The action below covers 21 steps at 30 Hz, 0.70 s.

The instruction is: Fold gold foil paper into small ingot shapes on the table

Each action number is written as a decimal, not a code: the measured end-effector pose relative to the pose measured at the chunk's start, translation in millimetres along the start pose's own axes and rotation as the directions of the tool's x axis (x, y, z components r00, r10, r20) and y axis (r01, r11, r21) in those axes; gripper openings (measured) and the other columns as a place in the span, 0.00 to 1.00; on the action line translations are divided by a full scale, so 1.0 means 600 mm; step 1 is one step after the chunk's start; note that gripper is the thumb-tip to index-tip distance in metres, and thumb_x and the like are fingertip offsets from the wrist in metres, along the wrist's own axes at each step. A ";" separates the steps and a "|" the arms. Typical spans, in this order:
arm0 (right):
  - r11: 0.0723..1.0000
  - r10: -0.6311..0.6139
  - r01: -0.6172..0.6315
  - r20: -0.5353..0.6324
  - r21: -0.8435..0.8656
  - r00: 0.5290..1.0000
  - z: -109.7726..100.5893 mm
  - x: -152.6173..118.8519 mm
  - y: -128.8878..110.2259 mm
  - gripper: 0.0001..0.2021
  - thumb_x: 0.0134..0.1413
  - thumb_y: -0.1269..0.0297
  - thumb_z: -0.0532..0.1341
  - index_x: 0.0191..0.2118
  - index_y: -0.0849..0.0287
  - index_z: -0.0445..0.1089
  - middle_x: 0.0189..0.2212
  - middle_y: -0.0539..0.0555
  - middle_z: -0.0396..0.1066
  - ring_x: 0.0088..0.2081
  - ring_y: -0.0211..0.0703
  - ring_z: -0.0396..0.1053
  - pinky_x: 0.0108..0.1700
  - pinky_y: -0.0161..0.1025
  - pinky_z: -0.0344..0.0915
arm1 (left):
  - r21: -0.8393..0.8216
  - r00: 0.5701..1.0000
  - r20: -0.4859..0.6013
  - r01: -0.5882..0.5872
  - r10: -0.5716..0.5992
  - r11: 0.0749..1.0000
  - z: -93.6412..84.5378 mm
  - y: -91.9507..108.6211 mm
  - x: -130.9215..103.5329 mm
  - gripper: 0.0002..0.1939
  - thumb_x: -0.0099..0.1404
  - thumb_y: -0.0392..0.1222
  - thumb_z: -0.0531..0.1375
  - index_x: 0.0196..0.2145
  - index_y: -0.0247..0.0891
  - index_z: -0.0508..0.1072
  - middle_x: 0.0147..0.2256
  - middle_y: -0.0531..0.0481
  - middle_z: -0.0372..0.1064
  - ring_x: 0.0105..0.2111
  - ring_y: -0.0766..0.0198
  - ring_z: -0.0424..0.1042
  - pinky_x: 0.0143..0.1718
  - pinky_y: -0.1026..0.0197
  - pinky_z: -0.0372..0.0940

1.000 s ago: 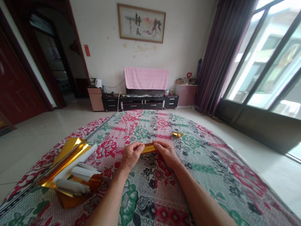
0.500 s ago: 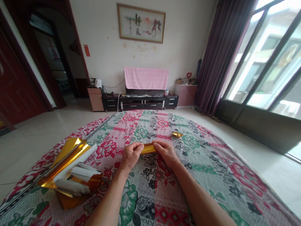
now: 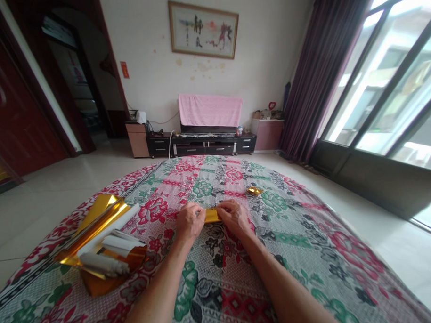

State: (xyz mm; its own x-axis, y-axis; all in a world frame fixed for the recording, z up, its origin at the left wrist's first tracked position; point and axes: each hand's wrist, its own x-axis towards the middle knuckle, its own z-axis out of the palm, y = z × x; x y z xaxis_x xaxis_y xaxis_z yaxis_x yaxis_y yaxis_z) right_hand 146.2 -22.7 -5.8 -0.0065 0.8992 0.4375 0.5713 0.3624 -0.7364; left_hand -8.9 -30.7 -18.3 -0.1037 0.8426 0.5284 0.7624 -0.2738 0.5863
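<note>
A small strip of shiny gold foil paper (image 3: 212, 216) stretches between my two hands, just over the flowered cloth (image 3: 191, 285). Its left end is pinched in my left hand (image 3: 190, 220), fingers curled. My right hand (image 3: 235, 215) grips the right end between thumb and bent fingers. Both ends of the paper are hidden by the fingers. Beyond my right hand lies a small folded gold piece (image 3: 254, 191), apart from both hands. To the left rests a loose pile of gold foil sheets (image 3: 109, 214), some curled with their white backs (image 3: 104, 265) showing.
The cloth covers a large round-edged surface. Past its far edge stand a low black TV cabinet (image 3: 204, 147) and a screen draped with a pink towel (image 3: 211, 110). A purple curtain (image 3: 334, 77) and glass windows are on the right, a dark red door (image 3: 19, 102) on the left.
My fingers have shifted their hold on the gold paper, the right hand's fingers curling more over its end. The strip now shows flatter and slightly shorter between the hands.
</note>
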 end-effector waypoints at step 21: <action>0.969 -0.070 0.066 -0.010 -0.238 0.997 0.019 -0.012 0.003 0.10 0.48 0.73 0.56 0.26 0.58 0.76 0.31 0.54 0.69 0.34 0.38 0.65 0.38 0.31 0.59 | 0.211 0.997 0.020 -0.074 0.071 0.975 0.001 0.002 -0.007 0.08 0.56 0.33 0.55 0.21 0.38 0.68 0.27 0.48 0.67 0.32 0.61 0.65 0.38 0.60 0.59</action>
State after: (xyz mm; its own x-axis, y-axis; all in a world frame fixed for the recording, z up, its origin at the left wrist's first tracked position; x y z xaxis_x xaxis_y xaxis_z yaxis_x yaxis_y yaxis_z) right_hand 137.7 -25.7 -16.0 -0.0385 0.8690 0.4934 0.7487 0.3521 -0.5617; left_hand -7.1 -34.4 -20.3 -0.0362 0.8302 0.5563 0.8857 -0.2312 0.4027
